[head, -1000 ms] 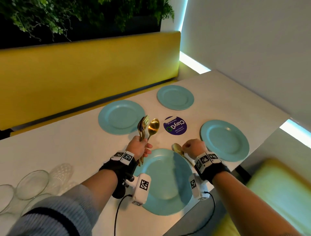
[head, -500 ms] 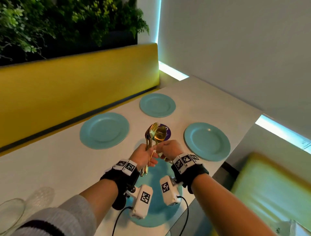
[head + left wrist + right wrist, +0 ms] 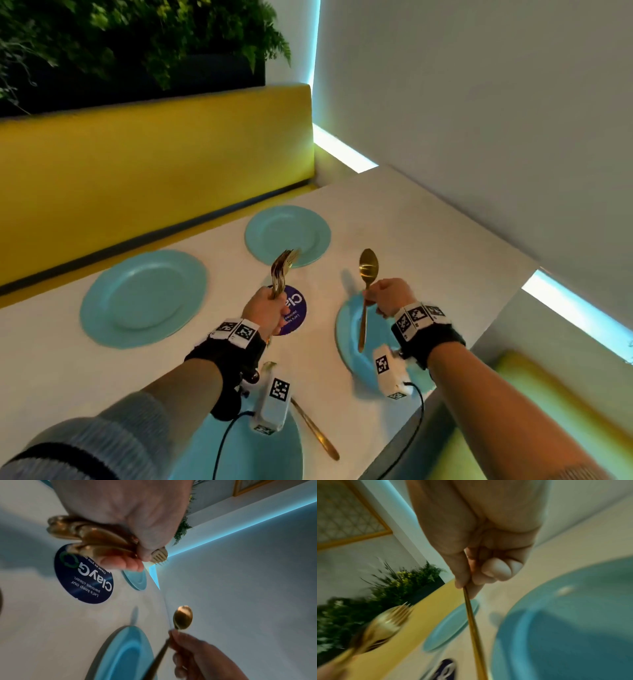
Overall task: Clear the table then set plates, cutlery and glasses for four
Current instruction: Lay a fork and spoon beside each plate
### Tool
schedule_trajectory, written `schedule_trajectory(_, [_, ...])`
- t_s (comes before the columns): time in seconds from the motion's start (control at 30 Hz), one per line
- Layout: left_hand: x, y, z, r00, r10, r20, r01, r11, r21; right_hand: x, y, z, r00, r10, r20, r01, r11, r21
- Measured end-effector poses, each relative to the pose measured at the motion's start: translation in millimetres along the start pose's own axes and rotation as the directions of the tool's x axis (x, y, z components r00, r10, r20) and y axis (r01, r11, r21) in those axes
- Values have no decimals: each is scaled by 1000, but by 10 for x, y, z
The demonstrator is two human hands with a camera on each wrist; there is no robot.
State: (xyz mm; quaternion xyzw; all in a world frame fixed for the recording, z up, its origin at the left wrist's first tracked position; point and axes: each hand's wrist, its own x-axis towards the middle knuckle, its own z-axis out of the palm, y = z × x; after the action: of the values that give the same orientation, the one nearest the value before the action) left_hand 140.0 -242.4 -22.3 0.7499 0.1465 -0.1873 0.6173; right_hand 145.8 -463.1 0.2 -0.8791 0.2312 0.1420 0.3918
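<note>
Only the head view shows a gold spoon lying (image 3: 313, 428) beside the near teal plate (image 3: 239, 452), while the right hand (image 3: 388, 296) pinches a gold spoon (image 3: 366, 287) upright, bowl up, over another plate (image 3: 349, 329), and the left hand (image 3: 265, 310) clasps a bundle of gold forks (image 3: 282, 270), tines up.

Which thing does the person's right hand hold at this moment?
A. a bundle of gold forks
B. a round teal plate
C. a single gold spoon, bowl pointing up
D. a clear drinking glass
C: the right hand grips the thin handle of one gold metal spoon, bowl up, above a round teal plate, while the left hand holds the bundle of gold forks.
</note>
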Motion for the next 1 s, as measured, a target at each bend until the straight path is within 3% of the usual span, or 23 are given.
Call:
schedule_trajectory(0.17, [287, 55, 154, 996, -85, -33, 85, 996, 0, 435, 406, -525, 993, 65, -95, -98, 913, -397])
schedule_trajectory(0.43, [480, 175, 359, 993, -115, -31, 115, 993, -20, 811, 872, -824, 984, 136, -115, -178, 740, -649])
schedule_trajectory(0.63, [589, 168, 395, 996, -71, -59, 72, 997, 27, 960, 922, -760, 991, 117, -61, -125, 683, -719])
schedule_trajectory(1.0, [722, 153, 386, 999, -29, -39, 30, 999, 28, 1121, 878, -619, 994, 95, -58, -109, 721, -684])
